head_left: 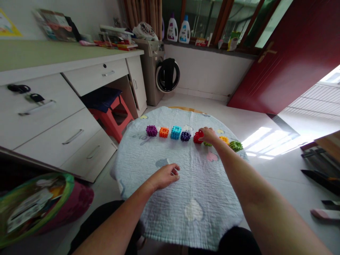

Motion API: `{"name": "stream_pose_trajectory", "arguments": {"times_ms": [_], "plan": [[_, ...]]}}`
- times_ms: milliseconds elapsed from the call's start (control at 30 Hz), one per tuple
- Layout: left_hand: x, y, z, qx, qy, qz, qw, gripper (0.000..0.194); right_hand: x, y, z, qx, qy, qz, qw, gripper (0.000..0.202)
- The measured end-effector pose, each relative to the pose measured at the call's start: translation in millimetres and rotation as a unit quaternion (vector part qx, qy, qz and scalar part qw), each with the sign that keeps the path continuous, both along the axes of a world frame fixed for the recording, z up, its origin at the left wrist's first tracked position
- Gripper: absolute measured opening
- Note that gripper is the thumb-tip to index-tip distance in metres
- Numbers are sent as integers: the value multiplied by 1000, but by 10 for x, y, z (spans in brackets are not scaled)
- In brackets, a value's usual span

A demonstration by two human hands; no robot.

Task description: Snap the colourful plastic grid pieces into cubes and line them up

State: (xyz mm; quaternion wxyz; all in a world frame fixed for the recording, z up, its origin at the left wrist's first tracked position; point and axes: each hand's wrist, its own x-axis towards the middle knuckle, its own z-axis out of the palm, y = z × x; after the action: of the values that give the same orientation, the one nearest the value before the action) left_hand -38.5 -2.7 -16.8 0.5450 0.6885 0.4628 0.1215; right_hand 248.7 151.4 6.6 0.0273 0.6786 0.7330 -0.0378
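Note:
A row of plastic lattice-sided blocks crosses the far half of the cloth-covered round table (183, 198). From the left come a purple block (151, 130), an orange block (164, 132), a light blue block (176, 132) and a dark violet block (185, 136). My right hand (209, 135) has its fingers around the red block (197, 137), covering its right side. Partly hidden beneath that hand is a light green block (207, 144); a yellow block (225, 140) and a green block (236, 146) lie to its right. My left hand (166, 176) rests nearer me, fingers loosely curled and apart, holding nothing.
A white drawer desk (79, 71) stands at the left, with a red stool (114, 118) under it. Behind is a washing machine (152, 71) with its round door ajar. A full waste bin (70, 198) sits low at the left. A red door (276, 53) stands at the right.

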Motion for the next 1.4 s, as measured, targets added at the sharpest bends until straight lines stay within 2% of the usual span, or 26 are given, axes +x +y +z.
{"name": "stream_pose_trajectory", "arguments": {"times_ms": [100,200,267,333,433,533,633,733,833,933,1000,1067,1233,1333,1400], "plan": [[0,0,-17,7,6,-5,1000,38,-1,-53,-11,28,25,-14,999,62],[-3,14,-14,11,17,-9,1000,39,19,-223,23,82,75,-21,994,66],[-11,27,-14,17,28,-16,999,40,45,-464,70,122,117,-12,985,60],[-21,38,-22,28,36,-25,999,39,89,-833,129,164,161,0,973,51],[-33,30,-48,52,46,-36,997,37,227,-1610,220,229,223,-18,947,40],[-29,-20,-82,77,56,-39,995,34,510,-2560,275,257,270,-108,922,32],[-5,-114,-114,105,63,-30,992,30,947,-3573,251,248,264,-249,898,30],[32,-239,-141,134,69,-28,988,25,1442,-4566,165,215,249,-379,865,36],[60,-372,-162,155,77,-28,984,22,1861,-5449,98,183,212,-451,847,43],[57,-485,-168,175,89,-29,980,22,2123,-6106,94,170,197,-500,826,42],[38,-540,-163,187,103,-30,976,22,2192,-6369,101,168,207,-503,822,40],[11,-584,-156,196,123,-29,972,21,2161,-6481,87,164,240,-503,814,39],[-62,-675,-153,203,164,-15,965,22,1704,-6316,-115,142,371,-506,766,40],[-101,-713,-153,205,165,-20,965,21,1459,-6256,-277,135,371,-488,779,36],[-114,-723,-145,203,167,-27,964,22,1439,-6383,-335,143,350,-482,791,31]]}}
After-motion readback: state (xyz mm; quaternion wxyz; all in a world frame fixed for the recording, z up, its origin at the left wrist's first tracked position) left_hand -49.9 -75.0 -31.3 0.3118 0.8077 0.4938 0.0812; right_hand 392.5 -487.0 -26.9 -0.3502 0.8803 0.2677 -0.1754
